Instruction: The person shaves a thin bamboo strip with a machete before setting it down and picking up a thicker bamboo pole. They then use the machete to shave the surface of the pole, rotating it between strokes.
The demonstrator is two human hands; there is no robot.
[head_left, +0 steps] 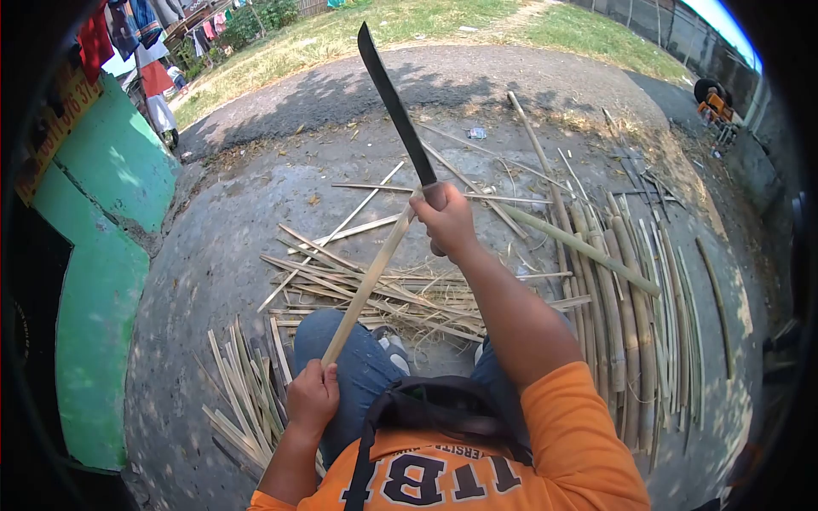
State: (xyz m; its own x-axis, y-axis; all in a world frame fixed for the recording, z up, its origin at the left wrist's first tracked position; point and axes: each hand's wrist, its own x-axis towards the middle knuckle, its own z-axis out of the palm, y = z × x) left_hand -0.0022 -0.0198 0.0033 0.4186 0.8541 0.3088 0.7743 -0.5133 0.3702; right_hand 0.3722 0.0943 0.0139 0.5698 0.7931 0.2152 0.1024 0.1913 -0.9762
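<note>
My right hand (pixel 445 223) is closed round the handle of a machete (pixel 399 111), whose long dark blade points up and slightly left. A flat pale bamboo strip (pixel 366 285) slants from my right hand down to my left hand (pixel 313 393), which grips its lower end above my left knee. The strip's upper end touches the fingers of my right hand, beside the machete handle. Beyond my knees, a pile of split bamboo strips (pixel 383 294) lies on the concrete.
Bamboo poles (pixel 629 315) lie at the right, more thin strips (pixel 247 383) at the lower left. One pole (pixel 579 247) lies slanted across others. A green wall (pixel 102 324) stands at the left; a paved road (pixel 341 94) and grass lie beyond.
</note>
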